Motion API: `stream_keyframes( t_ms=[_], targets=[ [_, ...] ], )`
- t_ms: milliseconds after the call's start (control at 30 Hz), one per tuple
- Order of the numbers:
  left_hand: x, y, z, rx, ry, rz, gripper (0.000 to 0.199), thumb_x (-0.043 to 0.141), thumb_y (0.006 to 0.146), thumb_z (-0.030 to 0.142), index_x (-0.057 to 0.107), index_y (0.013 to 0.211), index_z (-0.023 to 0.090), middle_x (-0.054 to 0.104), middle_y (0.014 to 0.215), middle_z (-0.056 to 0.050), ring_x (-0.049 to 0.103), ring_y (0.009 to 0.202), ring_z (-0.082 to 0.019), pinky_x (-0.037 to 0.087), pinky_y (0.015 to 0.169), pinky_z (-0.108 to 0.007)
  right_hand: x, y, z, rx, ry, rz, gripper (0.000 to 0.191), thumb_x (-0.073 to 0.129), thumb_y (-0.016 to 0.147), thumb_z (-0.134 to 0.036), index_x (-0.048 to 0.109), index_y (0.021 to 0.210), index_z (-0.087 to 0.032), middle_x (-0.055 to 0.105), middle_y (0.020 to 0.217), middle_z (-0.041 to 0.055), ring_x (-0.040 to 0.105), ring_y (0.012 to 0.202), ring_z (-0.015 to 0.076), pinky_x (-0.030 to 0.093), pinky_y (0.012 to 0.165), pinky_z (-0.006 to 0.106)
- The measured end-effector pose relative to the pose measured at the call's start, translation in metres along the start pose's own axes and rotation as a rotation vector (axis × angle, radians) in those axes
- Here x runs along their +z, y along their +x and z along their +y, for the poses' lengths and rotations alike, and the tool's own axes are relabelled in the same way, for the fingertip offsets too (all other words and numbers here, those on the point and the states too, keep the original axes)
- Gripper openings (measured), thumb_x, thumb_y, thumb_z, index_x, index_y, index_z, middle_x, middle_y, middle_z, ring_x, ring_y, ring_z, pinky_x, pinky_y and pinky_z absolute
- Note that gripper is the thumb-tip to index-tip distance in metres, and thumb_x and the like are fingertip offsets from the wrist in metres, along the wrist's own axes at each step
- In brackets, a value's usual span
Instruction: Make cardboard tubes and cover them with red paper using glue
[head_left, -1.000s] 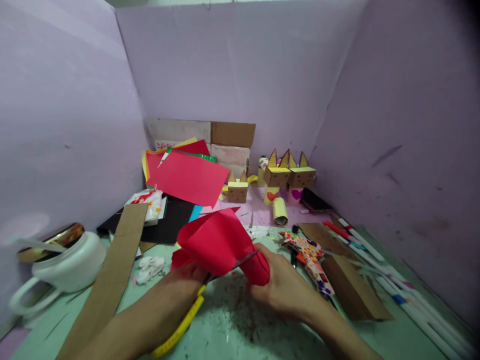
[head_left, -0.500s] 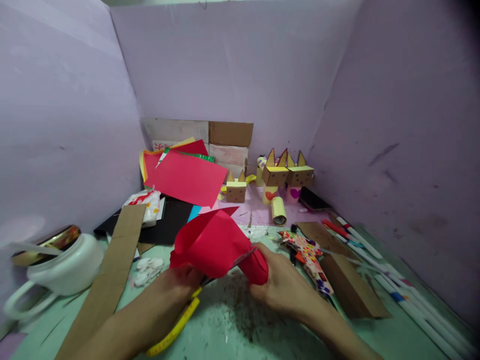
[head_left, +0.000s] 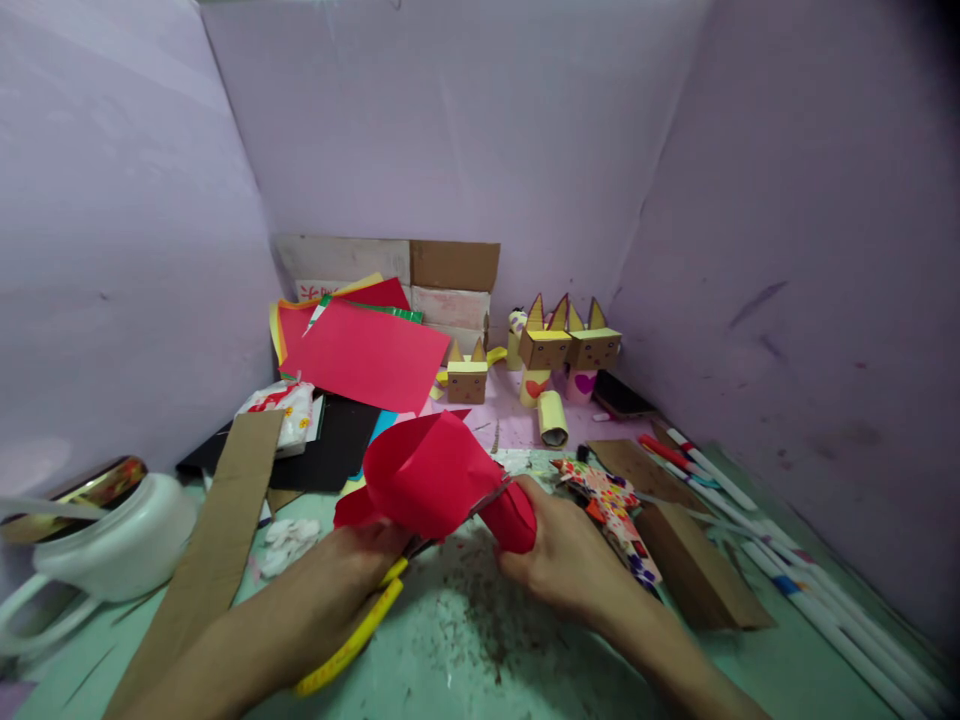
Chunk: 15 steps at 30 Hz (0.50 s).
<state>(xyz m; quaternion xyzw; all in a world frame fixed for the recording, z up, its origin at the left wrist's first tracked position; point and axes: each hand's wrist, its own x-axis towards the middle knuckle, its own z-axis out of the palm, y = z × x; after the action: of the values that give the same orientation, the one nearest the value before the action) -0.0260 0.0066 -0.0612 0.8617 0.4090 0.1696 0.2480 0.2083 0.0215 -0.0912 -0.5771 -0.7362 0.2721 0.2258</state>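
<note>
My left hand [head_left: 364, 560] is closed on yellow-handled scissors [head_left: 352, 640], whose blades reach to the right under and across a curled red paper [head_left: 427, 475]. The blade tips show near the paper's right part. My right hand [head_left: 536, 540] pinches the folded right end of that paper between thumb and fingers. The curled sheet stands up between both hands, above the green table, and its left part lies against my left hand.
Red sheets [head_left: 364, 355] and a black sheet [head_left: 330, 450] lie at the back left. A white pot [head_left: 120, 540] and cardboard strip [head_left: 217, 540] are left. Cardboard figures [head_left: 544, 350] stand behind; patterned paper [head_left: 611, 510], a cardboard piece [head_left: 697, 565] and markers [head_left: 810, 590] are right.
The view has shifted slightly, moving the background a little left. The red paper's left part has changed shape and sits a bit higher. Both hands keep their holds.
</note>
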Motion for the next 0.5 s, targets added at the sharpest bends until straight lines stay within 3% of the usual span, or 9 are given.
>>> stream_keyframes(
  t_ms=[200,300,400,500],
  targets=[
    [0.003,-0.001,0.011,-0.104,-0.080,0.026,0.032,0.041,0.088,0.019,0.064,0.110,0.026,0.070,0.101,-0.005,0.059,0.097,-0.023,0.043,0.091,-0.036,0.006,-0.003,-0.001,-0.009,-0.052,-0.027,0.035,0.057,0.059,-0.016,0.053,0.093,-0.020,0.065,0.074,0.0035,0.053,0.060,0.0173,0.026,0.053,0.025],
    [0.007,0.002,0.012,-0.185,-0.123,0.045,0.032,0.038,0.090,0.022,0.064,0.108,0.026,0.069,0.107,-0.003,0.060,0.097,-0.023,0.042,0.093,-0.036,0.007,-0.004,-0.002,0.004,-0.070,-0.007,0.034,0.057,0.060,-0.018,0.053,0.094,-0.020,0.066,0.075,0.0044,0.054,0.061,0.0176,0.025,0.052,0.025],
    [0.010,0.005,0.012,-0.199,-0.167,0.067,0.032,0.036,0.091,0.023,0.064,0.106,0.027,0.066,0.115,-0.002,0.057,0.104,-0.022,0.038,0.098,-0.036,0.006,-0.004,-0.004,0.034,-0.089,-0.002,0.033,0.058,0.059,-0.018,0.052,0.092,-0.019,0.066,0.074,0.0041,0.052,0.059,0.0168,0.024,0.051,0.025],
    [0.010,0.004,0.010,-0.197,-0.188,0.073,0.029,0.037,0.089,0.027,0.064,0.100,0.027,0.070,0.105,-0.003,0.058,0.102,-0.024,0.039,0.095,-0.037,0.005,-0.004,-0.006,0.046,-0.096,0.011,0.031,0.057,0.060,-0.017,0.052,0.090,-0.019,0.064,0.071,0.0033,0.050,0.057,0.0158,0.024,0.051,0.025]
  ],
)
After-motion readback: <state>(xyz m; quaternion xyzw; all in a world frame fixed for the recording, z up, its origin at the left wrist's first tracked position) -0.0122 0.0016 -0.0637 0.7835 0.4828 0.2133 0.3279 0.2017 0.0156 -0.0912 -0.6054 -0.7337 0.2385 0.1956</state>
